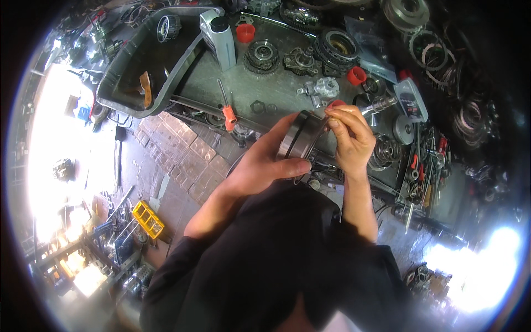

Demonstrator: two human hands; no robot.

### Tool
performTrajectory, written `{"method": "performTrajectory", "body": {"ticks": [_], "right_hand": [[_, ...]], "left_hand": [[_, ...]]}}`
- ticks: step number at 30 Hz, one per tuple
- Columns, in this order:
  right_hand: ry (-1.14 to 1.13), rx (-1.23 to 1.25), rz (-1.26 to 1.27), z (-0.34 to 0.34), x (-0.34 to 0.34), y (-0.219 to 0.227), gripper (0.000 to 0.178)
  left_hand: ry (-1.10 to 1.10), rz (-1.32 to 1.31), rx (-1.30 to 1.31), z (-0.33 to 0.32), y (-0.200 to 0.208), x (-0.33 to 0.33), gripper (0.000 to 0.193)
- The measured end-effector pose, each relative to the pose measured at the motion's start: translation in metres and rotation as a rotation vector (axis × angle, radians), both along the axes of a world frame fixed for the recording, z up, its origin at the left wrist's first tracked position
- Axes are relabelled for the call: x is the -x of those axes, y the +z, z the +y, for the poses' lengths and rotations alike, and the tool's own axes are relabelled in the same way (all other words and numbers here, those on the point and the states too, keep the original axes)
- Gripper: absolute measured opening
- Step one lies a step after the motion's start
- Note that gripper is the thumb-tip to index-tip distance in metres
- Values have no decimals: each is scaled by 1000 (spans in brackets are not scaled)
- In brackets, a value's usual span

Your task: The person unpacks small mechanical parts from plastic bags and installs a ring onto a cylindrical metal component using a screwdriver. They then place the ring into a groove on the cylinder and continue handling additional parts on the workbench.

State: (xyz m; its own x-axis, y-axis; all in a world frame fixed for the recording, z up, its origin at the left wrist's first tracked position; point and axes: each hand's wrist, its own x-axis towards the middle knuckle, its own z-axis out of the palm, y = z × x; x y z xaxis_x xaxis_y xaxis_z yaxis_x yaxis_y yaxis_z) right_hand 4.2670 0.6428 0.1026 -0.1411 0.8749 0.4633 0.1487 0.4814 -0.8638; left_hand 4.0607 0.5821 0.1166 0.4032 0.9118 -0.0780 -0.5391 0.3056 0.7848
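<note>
A shiny cylindrical metal drum [296, 137] with a dark groove around it is tilted on its side in front of my chest. My left hand [266, 164] is wrapped round it, thumb along the near edge and fingers behind. At the drum's right end, my right hand [352, 137] is closed with thumb and fingertips pinched together; whatever is between them is too small to make out. Beyond the drum, on the metal workbench [193, 83], lie a grey cast metal part [321, 89] and a screwdriver with an orange handle [229, 117].
A large dark tray [105, 91] holds a gear ring at the left, beside a grey bottle [219, 44]. Gear assemblies [262, 55] and red caps [245, 33] stand along the bench. Tools [426, 171] crowd the right side. A yellow crate [147, 219] sits lower left.
</note>
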Motion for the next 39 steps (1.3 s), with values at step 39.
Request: {"method": "performTrajectory", "body": {"ticks": [39], "right_hand": [[30, 465, 267, -72, 8, 65, 23]], "left_hand": [[384, 655, -561, -2, 12, -24, 51]]}}
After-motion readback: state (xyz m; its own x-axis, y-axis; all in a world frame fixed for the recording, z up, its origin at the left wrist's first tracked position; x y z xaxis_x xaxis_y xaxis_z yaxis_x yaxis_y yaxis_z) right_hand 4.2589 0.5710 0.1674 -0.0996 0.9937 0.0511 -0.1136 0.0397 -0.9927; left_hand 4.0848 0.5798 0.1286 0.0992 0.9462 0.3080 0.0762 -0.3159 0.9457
